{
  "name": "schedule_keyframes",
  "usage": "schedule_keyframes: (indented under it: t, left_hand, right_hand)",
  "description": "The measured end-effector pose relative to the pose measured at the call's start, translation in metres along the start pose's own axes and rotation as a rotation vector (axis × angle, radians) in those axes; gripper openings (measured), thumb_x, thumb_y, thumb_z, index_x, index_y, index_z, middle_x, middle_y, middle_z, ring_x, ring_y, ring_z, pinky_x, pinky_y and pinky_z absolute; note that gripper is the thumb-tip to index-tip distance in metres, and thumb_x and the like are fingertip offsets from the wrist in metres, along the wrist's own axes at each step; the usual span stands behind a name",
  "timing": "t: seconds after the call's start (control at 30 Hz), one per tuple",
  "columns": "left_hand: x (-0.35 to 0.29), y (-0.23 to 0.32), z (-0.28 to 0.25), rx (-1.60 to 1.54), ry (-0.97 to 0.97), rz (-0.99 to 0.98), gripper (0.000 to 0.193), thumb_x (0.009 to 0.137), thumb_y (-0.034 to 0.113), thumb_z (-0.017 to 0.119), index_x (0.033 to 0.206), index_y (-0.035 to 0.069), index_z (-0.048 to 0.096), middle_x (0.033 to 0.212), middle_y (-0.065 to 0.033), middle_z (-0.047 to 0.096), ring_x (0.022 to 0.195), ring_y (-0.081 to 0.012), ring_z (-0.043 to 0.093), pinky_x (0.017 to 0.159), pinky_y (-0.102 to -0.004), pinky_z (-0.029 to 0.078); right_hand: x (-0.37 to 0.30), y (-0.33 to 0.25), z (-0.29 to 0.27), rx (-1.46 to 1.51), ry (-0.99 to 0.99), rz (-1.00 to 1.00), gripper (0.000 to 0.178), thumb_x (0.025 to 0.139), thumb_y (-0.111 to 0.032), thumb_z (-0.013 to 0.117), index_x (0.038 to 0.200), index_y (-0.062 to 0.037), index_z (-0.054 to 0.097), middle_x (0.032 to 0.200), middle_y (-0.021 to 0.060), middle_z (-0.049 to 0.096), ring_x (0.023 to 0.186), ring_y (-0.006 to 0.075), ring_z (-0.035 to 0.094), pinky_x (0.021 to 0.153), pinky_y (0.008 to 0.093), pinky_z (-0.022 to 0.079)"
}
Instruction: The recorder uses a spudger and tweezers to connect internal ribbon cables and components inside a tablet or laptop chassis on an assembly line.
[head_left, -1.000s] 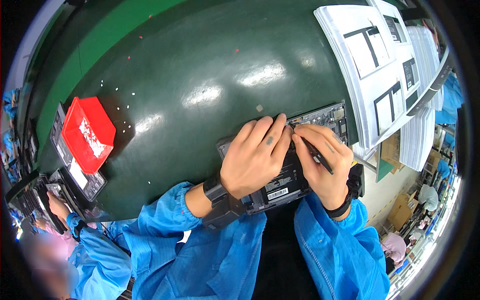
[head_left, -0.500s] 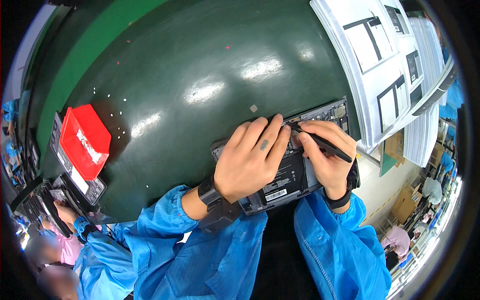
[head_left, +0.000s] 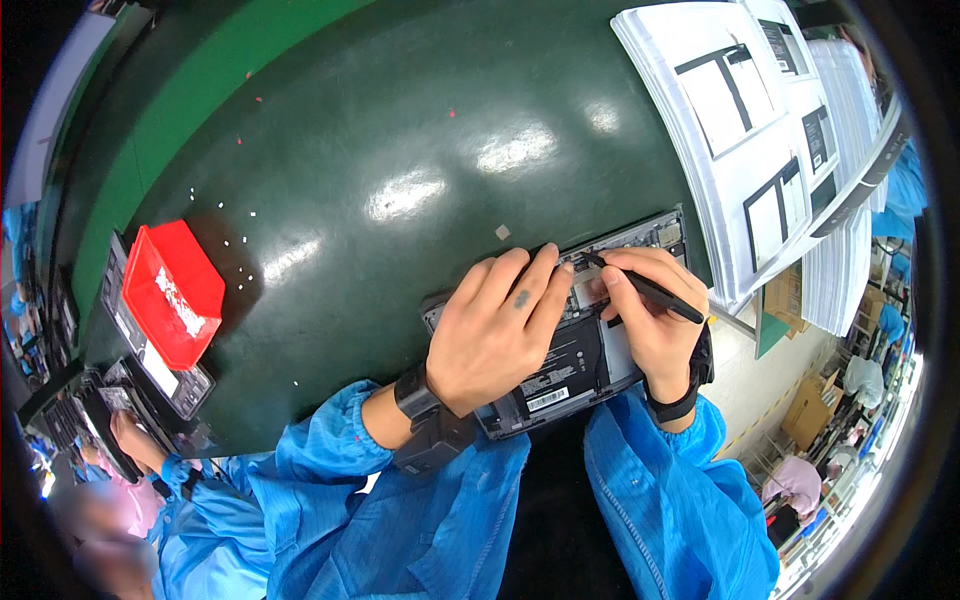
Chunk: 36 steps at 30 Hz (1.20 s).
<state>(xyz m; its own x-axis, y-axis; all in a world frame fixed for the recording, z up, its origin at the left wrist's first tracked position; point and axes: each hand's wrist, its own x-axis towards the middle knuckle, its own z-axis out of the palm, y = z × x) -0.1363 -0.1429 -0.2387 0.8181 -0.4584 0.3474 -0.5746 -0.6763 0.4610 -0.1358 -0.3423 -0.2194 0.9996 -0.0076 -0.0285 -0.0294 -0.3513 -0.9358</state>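
An opened laptop base [head_left: 620, 372] lies tilted at the table's near edge, its circuit boards and black battery [head_left: 560, 365] bare. Across its left part my left hand [head_left: 495, 330] lies flat with fingers stretched out, the fingertips on the board at the far edge. My right hand [head_left: 655, 325] pinches black tweezers [head_left: 650, 290], whose tip points down at the board beside the left fingertips. What the tip touches is too small to make out. Part of the laptop is hidden under both hands.
A red bin [head_left: 175, 295] with small white pieces sits on another laptop part [head_left: 190, 390] at the left. Tiny white bits lie beside it. Stacked white printed trays [head_left: 720, 150] stand at the right. A co-worker's hand [head_left: 135, 440] holds a dark part at the lower left.
The whole view has shifted slightly, with the table's things a little lower. Both hands stay on the laptop, and the tweezers' tip now shows more clearly, slightly apart from the left fingertips.
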Motion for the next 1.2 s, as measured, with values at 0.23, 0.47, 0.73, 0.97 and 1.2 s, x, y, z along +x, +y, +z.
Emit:
schedule_keyframes:
  t: [0.23,0.47,0.73,0.97,1.2]
  left_hand:
    - [0.001,0.002,0.000,0.019,-0.007,-0.003,0.034,0.077,0.005,0.077,0.111,0.003,0.075,0.120,-0.0104,0.071,0.101,-0.0267,0.065,0.082,-0.0366,0.055]
    - [0.000,0.002,0.002,0.034,0.034,0.022,0.035,0.076,0.006,0.079,0.111,0.004,0.075,0.120,-0.0105,0.071,0.099,-0.0260,0.066,0.078,-0.0356,0.055]
    - [-0.003,-0.002,0.002,0.000,0.043,0.012,0.035,0.075,0.006,0.079,0.110,0.004,0.075,0.120,-0.0104,0.071,0.099,-0.0262,0.066,0.080,-0.0359,0.056]
    - [-0.001,-0.002,0.001,-0.035,0.040,0.000,0.034,0.076,0.006,0.078,0.109,0.003,0.075,0.120,-0.0109,0.071,0.100,-0.0269,0.066,0.081,-0.0364,0.056]
    - [-0.002,-0.004,0.002,-0.035,0.018,-0.008,0.034,0.075,0.006,0.078,0.109,0.003,0.075,0.120,-0.0111,0.071,0.100,-0.0275,0.066,0.082,-0.0367,0.056]
  right_hand:
    - [-0.003,-0.001,-0.002,0.007,0.056,0.019,0.014,0.087,0.001,0.077,0.101,0.0031,0.076,0.096,0.0140,0.075,0.069,0.0129,0.072,0.058,0.0225,0.056]
    - [0.000,0.002,-0.007,-0.134,0.029,-0.268,0.018,0.081,0.001,0.080,0.099,0.0009,0.077,0.097,0.0152,0.077,0.082,0.0227,0.076,0.071,0.0299,0.059]
    - [0.002,0.002,-0.001,-0.214,-0.038,-0.301,0.018,0.080,0.001,0.081,0.098,-0.0005,0.078,0.097,0.0141,0.077,0.082,0.0229,0.076,0.070,0.0291,0.059]
    - [0.003,-0.001,-0.001,-0.221,-0.041,-0.291,0.018,0.080,0.002,0.081,0.097,-0.0004,0.077,0.097,0.0136,0.077,0.083,0.0232,0.076,0.071,0.0293,0.060]
    - [0.003,-0.002,0.001,-0.191,-0.028,-0.270,0.016,0.080,0.003,0.080,0.096,0.0008,0.077,0.095,0.0142,0.077,0.082,0.0235,0.076,0.072,0.0303,0.059]
